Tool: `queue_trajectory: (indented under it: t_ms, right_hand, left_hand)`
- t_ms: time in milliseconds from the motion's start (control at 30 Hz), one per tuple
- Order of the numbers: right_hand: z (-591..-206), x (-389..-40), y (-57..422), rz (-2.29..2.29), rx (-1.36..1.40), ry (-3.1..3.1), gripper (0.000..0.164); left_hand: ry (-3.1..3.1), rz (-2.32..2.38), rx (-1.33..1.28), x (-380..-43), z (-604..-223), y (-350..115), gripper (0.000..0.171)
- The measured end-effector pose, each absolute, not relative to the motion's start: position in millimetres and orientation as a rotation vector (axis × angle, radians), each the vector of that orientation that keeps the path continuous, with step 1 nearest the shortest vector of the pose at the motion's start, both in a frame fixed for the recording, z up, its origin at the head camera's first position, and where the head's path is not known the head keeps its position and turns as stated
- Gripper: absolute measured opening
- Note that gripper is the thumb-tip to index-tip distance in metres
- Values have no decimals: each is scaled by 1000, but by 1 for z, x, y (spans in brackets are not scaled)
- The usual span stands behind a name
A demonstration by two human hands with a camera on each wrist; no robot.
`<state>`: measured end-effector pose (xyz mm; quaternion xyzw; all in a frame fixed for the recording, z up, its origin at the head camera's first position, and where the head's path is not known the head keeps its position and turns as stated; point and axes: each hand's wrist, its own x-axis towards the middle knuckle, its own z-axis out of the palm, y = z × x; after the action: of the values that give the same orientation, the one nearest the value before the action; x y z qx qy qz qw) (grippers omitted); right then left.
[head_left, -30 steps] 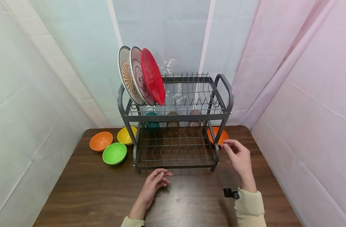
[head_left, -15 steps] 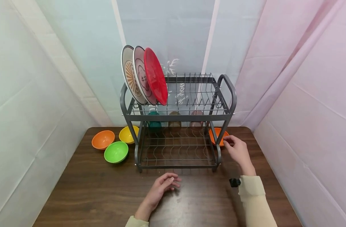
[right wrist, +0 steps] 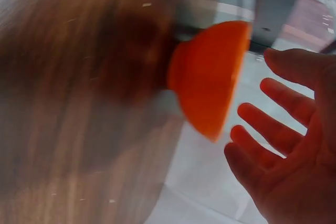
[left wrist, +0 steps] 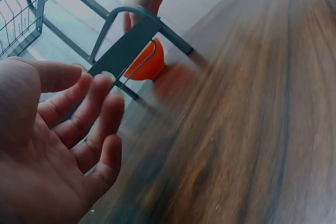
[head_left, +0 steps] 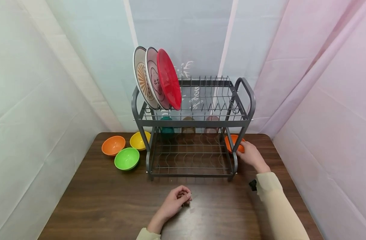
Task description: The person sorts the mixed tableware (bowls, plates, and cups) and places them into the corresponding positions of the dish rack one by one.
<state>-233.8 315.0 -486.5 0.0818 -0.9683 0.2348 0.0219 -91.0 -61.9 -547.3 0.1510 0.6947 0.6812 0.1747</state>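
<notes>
My right hand [head_left: 250, 155] reaches the orange bowl [head_left: 233, 139] beside the rack's right leg. In the right wrist view, this bowl [right wrist: 210, 77] stands upright on the table, with thumb and fingers spread just short of its rim. My left hand [head_left: 175, 201] is low over the table in front of the dish rack [head_left: 192, 123]. Its fingers curl loosely and hold nothing, as the left wrist view of that hand [left wrist: 63, 140] also shows. Part of the orange bowl is hidden behind the rack's leg in the head view.
On the rack's upper tier stand a red plate [head_left: 168, 78] and two patterned plates. A teal cup [head_left: 166, 128], a brown cup [head_left: 188, 129] and a pink cup [head_left: 212, 128] show beneath. Left of the rack sit green [head_left: 127, 159], yellow [head_left: 138, 141] and orange bowls [head_left: 113, 146].
My right hand has moved forward to the orange bowl's rim. My left hand has shifted right a little, its fingers curling more. The whole head view has drifted slightly.
</notes>
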Motion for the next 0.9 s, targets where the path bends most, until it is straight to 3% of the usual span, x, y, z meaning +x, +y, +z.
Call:
queue_trajectory:
  t_ms: [167, 533, 900]
  right_hand:
    - [-499, -240, 323, 642, 309, -3008, 35]
    - [-511, -232, 314, 615, 289, -2990, 7]
    - [-512, -221, 307, 521, 218, -2945, 6]
  left_hand:
    - [2216, 1780, 481, -94, -544, -68, 12]
    - [2376, 1773, 405, -98, -545, -102, 20]
    - [2386, 1810, 305, -91, -508, -114, 21]
